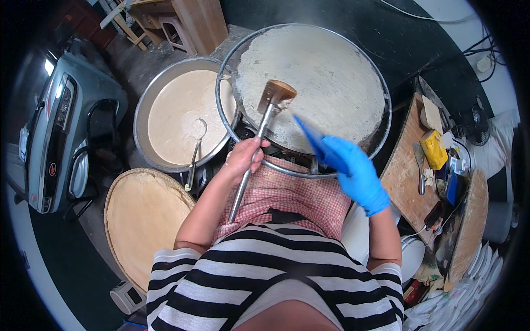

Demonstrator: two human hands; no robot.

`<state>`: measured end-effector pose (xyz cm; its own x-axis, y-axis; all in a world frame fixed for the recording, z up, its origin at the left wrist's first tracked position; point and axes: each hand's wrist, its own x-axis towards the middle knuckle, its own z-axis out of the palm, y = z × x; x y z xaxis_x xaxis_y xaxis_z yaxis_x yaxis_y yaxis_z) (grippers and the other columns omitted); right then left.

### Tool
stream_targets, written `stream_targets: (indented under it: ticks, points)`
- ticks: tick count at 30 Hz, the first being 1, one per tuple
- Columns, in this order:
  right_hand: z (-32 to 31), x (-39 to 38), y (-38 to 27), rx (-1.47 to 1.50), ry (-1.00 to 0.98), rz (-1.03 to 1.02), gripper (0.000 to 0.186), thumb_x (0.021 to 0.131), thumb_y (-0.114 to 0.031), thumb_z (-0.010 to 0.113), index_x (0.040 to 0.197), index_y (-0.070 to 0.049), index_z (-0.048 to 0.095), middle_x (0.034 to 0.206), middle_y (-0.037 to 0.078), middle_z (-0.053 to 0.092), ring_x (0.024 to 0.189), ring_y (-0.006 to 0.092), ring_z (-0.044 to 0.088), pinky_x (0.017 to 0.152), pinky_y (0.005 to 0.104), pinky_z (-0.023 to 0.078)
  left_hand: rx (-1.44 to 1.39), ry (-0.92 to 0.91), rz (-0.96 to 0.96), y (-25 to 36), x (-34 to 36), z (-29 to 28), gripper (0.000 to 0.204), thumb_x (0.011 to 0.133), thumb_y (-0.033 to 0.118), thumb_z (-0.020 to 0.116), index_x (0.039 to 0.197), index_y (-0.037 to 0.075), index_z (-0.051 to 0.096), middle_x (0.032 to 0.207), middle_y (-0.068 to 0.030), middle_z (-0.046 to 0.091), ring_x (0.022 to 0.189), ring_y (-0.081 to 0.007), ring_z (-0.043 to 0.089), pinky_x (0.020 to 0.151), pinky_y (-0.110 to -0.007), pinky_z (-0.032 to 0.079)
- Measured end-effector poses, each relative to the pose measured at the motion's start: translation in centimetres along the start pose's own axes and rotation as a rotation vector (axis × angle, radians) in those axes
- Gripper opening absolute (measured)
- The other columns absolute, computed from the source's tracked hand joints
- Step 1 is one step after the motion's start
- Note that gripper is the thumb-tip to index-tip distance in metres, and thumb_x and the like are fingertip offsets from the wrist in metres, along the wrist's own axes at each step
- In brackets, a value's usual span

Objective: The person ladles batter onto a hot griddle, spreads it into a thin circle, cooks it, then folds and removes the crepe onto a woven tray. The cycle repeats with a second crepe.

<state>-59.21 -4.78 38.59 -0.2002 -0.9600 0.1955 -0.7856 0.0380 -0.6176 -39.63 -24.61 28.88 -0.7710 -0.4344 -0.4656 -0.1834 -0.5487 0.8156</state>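
Here we see bare left hand (244,158) clamped round metal-handled brown paddle (264,124), blue-gloved right hand (354,172) clamped on flat blue scraper (316,142), round pale-coated griddle (345,88) beyond both hands' fingers.

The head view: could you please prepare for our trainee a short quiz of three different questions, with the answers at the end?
1. What does the gloved right hand hold? (a) a white cup (b) a flat blue tool (c) a rolled towel
2. True or false: the bare left hand grips a brown-headed tool by its metal shaft.
3. Fill the gap: the ladle has its bowl in the pale mixture, while its ... leans over the rim of the basin.

Key: 1 b; 2 true; 3 handle.
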Motion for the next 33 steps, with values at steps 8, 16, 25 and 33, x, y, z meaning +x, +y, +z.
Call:
stream_targets:
  ticks: [8, 16, 25, 33]
  points:
    - [1.6, 2.0, 1.4, 0.029, -0.059, 0.125, 0.058, 0.067, 0.015, 0.045, 0.121, -0.006, 0.048, 0.115, 0.020, 0.052, 0.107, 0.0357, 0.051, 0.093, 0.0386, 0.041, -0.009, -0.101, -0.008, -0.2, 0.1, 1.6, 0.036, 0.095, 0.034, 0.039, 0.102, 0.000, 0.050, 0.057, 0.0021, 0.040, 0.042, -0.0065, 0.035, 0.039, -0.020, 0.030]
    - [8.5, 2.5, 6.9, -0.273, -0.099, 0.095, 0.042, 0.073, 0.006, 0.048, 0.115, -0.003, 0.050, 0.107, 0.020, 0.054, 0.099, 0.0361, 0.053, 0.086, 0.0389, 0.044, -0.206, -0.141, 0.036, 1.6, -1.9, 1.7, 0.036, 0.097, 0.030, 0.037, 0.106, -0.001, 0.050, 0.057, 0.0014, 0.039, 0.041, -0.0061, 0.033, 0.039, -0.019, 0.029]
    - [9.1, 2.3, 5.8, -0.282, -0.225, 0.152, 0.048, 0.072, 0.004, 0.053, 0.119, -0.005, 0.049, 0.111, 0.020, 0.054, 0.101, 0.0367, 0.052, 0.087, 0.0400, 0.043, -0.203, 0.048, 0.118, 1.8, -3.4, -1.8, 0.037, 0.096, 0.032, 0.039, 0.107, -0.001, 0.052, 0.058, 0.0015, 0.039, 0.042, -0.0059, 0.034, 0.038, -0.019, 0.030]
    - [11.3, 4.9, 3.7, -0.245, -0.384, 0.170, 0.046, 0.071, 0.002, 0.054, 0.116, -0.005, 0.050, 0.107, 0.020, 0.056, 0.098, 0.0375, 0.054, 0.085, 0.0410, 0.044, -0.209, 0.119, 0.081, 1.3, -3.1, -1.4, 0.037, 0.096, 0.032, 0.037, 0.106, -0.001, 0.051, 0.057, 0.0013, 0.039, 0.041, -0.0063, 0.034, 0.038, -0.020, 0.029]
